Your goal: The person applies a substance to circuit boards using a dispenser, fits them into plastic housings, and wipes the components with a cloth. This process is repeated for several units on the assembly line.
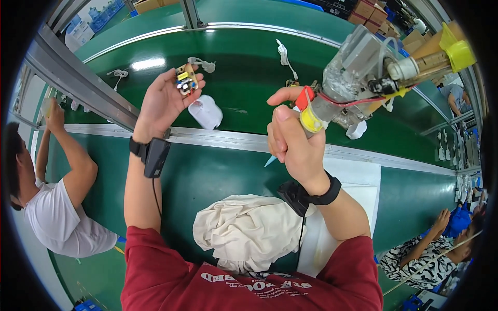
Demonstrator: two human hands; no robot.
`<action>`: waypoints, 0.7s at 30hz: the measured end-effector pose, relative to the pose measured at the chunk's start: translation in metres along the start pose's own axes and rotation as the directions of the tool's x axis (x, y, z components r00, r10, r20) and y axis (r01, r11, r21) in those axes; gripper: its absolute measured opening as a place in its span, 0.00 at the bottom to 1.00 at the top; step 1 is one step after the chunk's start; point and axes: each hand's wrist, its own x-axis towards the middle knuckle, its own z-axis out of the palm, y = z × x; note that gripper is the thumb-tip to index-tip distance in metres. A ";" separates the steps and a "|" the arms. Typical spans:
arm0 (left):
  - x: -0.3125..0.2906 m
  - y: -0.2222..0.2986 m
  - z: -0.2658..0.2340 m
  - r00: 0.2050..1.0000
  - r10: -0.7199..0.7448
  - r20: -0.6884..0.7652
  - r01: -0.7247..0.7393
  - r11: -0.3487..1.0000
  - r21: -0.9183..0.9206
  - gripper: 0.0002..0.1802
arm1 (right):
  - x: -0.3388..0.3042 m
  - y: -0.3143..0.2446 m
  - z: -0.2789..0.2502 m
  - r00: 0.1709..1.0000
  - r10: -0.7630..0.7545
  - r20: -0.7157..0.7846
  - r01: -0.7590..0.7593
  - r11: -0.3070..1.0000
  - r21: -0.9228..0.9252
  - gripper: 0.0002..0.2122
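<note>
My left hand (168, 96) is turned palm up, fingers curled around a small circuit board (186, 82) with a yellow block and several other components on it. Just below that hand lies a white plastic housing (206, 112), with a white plug-like piece (205, 64) at the fingertips. My right hand (293, 132) is closed around a bulky taped-up dispenser (337, 85), which has a clear body, yellow tape and a red part. A light blue pointed tip (270, 160) pokes out below the fist. Where the dispenser passes through my palm is hidden.
A metal rail (223, 136) crosses the green bench. Cream cloth (249, 228) lies bunched before me, beside white sheets (358, 179). White corded pieces (282, 52) and another white housing (356, 130) sit beyond the rail. A metal post (88, 83) stands left. People work on both sides.
</note>
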 end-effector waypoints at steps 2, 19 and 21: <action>-0.009 0.002 -0.002 0.998 -0.034 0.050 0.034 0.999 -0.002 0.20 | 0.000 0.000 0.000 1.000 0.002 -0.005 -0.002 1.000 0.005 0.08; -0.034 -0.112 0.059 0.792 -0.460 0.403 0.179 0.805 0.566 0.16 | 0.009 -0.015 -0.014 0.992 -0.014 -0.126 0.009 0.999 -0.040 0.11; -0.035 -0.117 0.060 0.764 -0.474 0.438 0.199 0.818 0.539 0.16 | 0.010 -0.012 -0.015 0.992 -0.029 -0.121 0.025 0.999 -0.040 0.11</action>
